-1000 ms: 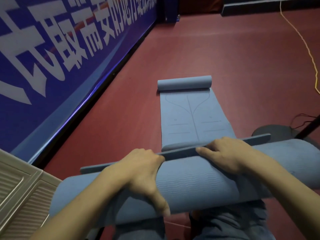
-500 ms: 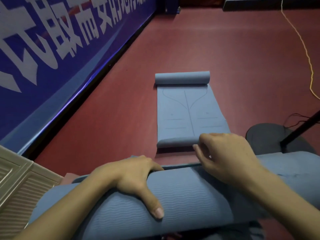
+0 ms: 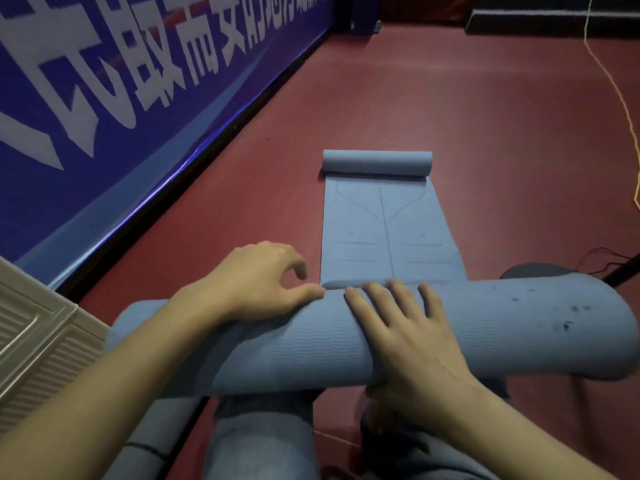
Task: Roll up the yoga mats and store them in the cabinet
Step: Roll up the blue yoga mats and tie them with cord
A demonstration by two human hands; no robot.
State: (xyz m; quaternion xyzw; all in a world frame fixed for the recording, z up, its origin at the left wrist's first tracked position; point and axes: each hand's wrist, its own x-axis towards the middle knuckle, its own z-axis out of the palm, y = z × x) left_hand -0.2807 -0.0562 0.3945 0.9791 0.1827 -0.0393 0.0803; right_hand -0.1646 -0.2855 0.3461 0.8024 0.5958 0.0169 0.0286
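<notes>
A thick rolled blue yoga mat (image 3: 519, 327) lies crosswise over my knees. My left hand (image 3: 256, 282) rests on the roll's far top edge, with its fingers loosely curled and its thumb lying along the mat. My right hand (image 3: 405, 334) presses flat on top of the roll, fingers straight and spread. Beyond it, a second blue mat (image 3: 384, 233) lies on the red floor, flat in the middle, with its far end rolled up (image 3: 377, 162). A beige louvered cabinet door (image 3: 34, 341) shows at the lower left.
A blue banner wall (image 3: 121, 81) with white characters runs along the left. A yellow cable (image 3: 620, 98) crosses the floor at the right. A dark round base (image 3: 533, 271) with a black pole and wires sits behind the roll's right end.
The loose flap at the far side of the roll has been wound in. My right hand went from pinching that edge to lying flat on top. My left hand slid to the far edge.
</notes>
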